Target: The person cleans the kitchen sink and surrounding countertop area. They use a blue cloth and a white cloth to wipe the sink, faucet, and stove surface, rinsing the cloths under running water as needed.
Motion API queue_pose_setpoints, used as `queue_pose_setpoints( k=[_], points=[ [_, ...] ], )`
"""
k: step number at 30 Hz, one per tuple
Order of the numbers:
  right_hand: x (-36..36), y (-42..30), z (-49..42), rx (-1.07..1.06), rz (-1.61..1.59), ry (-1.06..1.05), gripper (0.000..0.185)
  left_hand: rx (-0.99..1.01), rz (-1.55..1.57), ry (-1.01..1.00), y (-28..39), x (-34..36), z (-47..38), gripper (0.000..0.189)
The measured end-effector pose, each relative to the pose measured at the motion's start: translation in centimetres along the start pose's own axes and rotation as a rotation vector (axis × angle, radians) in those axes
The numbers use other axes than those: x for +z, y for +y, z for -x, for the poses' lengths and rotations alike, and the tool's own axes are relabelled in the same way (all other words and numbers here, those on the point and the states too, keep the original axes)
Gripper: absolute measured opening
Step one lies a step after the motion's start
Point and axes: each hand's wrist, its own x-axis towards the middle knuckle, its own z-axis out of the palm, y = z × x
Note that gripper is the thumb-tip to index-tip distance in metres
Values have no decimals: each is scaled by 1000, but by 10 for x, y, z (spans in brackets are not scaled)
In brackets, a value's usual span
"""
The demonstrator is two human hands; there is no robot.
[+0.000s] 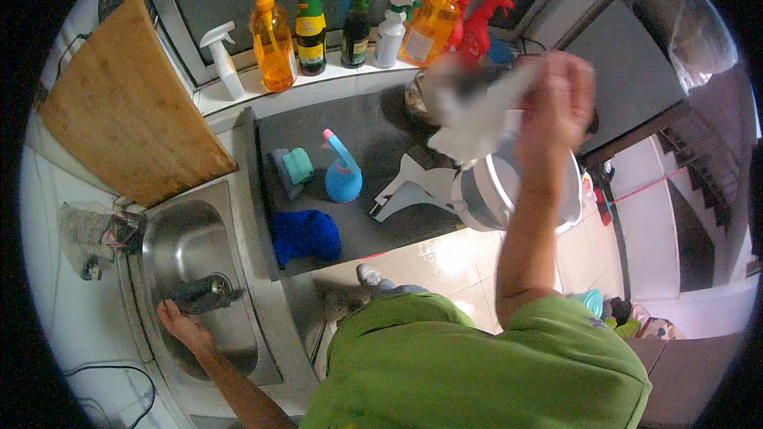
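My left hand (pixel 186 329) is low in the steel sink (pixel 179 220), its fingers on the near end of a dark, glossy thing (pixel 199 295) beside the drain. What that thing is I cannot tell. My right hand (pixel 557 101) is raised over the right end of the dark counter, blurred by motion. From its fingers hangs a white, thin sheet-like thing (pixel 471 134), also blurred; cloth, paper or plastic cannot be told apart. Under my right forearm stands a white and grey bucket (pixel 486 190), partly hidden. A white and grey squeegee-like tool (pixel 417 187) lies against it.
A blue spray bottle (pixel 344 182), green sponge (pixel 298 165) and blue cloth (pixel 307 235) rest on the dark counter (pixel 369 113). Several bottles, including an orange pump bottle (pixel 274 42), line the windowsill. A wooden board (pixel 140 107) leans behind the sink; a clear bag (pixel 86 232) lies left.
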Motion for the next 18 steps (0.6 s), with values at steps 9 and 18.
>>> queue_pose_setpoints(
  k=[9,18],
  points=[
    [-109,-19,-29,-131,437,322,12,377,-521,-106,-1,24,19,33],
    [21,4,52,249,725,-454,22,483,-707,-221,56,29,43,19]
  ],
)
